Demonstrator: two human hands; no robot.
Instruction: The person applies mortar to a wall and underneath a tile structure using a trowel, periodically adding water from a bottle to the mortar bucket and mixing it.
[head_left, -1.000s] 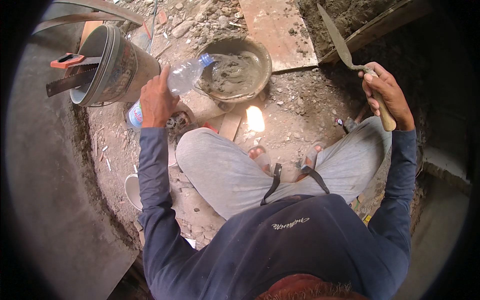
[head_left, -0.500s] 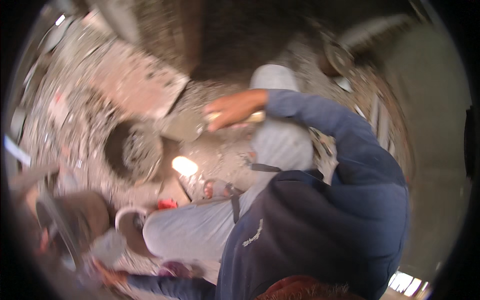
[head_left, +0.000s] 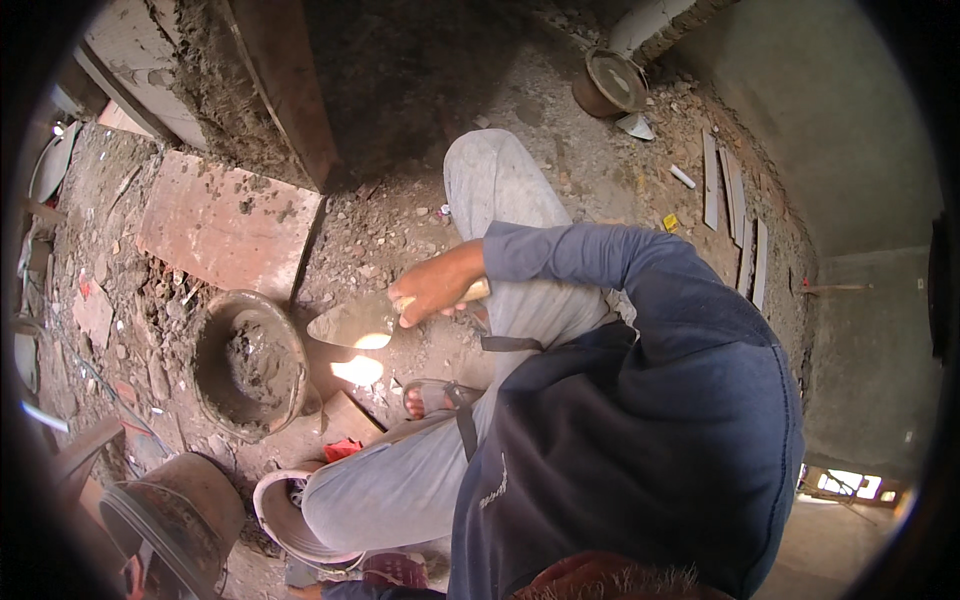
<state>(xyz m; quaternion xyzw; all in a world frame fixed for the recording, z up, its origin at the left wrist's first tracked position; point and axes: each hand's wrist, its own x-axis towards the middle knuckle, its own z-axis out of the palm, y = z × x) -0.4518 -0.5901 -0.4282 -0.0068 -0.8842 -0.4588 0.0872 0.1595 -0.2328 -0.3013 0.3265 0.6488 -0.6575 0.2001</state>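
My right hand is closed around the wooden handle of a trowel. The trowel's flat metal blade points left, toward a round bucket holding wet grey mortar, and is apart from its rim. Sunlight falls across part of the blade. Only a sliver of my left hand shows at the lower edge, beside a small grey object; its fingers are hidden. Close to it stand a pale pinkish bucket and a dark reddish pot.
A reddish board spotted with mortar lies beyond the mortar bucket. At lower left stands a larger bucket. Another bucket is by the far wall, with pale strips on the rubble floor. A mortar-smeared post rises at the back.
My right hand and the trowel have come lower in view, still gripping. My left hand has moved from beside the larger bucket to the lower edge, mostly out of sight. The view has shifted and sharpened.
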